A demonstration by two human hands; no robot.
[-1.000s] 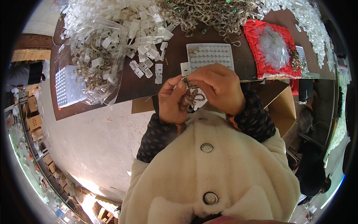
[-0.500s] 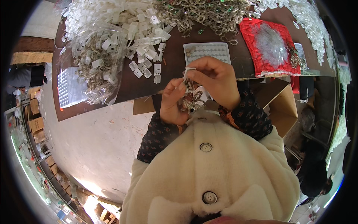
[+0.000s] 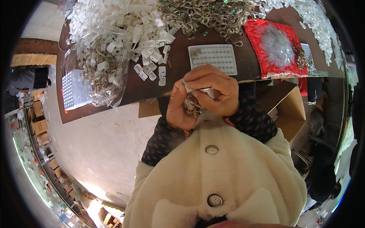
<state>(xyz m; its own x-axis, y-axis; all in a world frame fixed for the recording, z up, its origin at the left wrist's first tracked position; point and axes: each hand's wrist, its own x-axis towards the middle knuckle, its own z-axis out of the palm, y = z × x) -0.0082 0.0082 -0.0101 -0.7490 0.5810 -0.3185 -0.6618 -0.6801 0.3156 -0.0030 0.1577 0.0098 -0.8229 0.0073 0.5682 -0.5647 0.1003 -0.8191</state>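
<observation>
Close to my chest, just off the table's near edge, both hands are closed around one small white plastic battery case (image 3: 187, 86). My left hand (image 3: 178, 108) pinches its left side between thumb and fingers. My right hand (image 3: 220, 91) grips it from above and the right, with the fingers curled over it. A bundle of thin looped wire (image 3: 194, 106) hangs below the case between my palms. My fingers cover most of the case, so its inside is hidden. Beyond them a white dimpled tray (image 3: 228, 70) lies on the table, with a few round pieces in its far left corner.
Loose white cases (image 3: 148, 45) are heaped at the far left, beside a clear bag (image 3: 123, 64) of wired cases. Coiled wire bundles (image 3: 209, 17) lie at the back. To the right is a red cloth (image 3: 262, 62) with clear strands. An open cardboard box (image 3: 292, 114) stands below the table edge.
The battery case has tilted, and its slotted inside, visible before, is now out of sight. My right hand has moved down and curled further over it; the wire bundle is more covered.
</observation>
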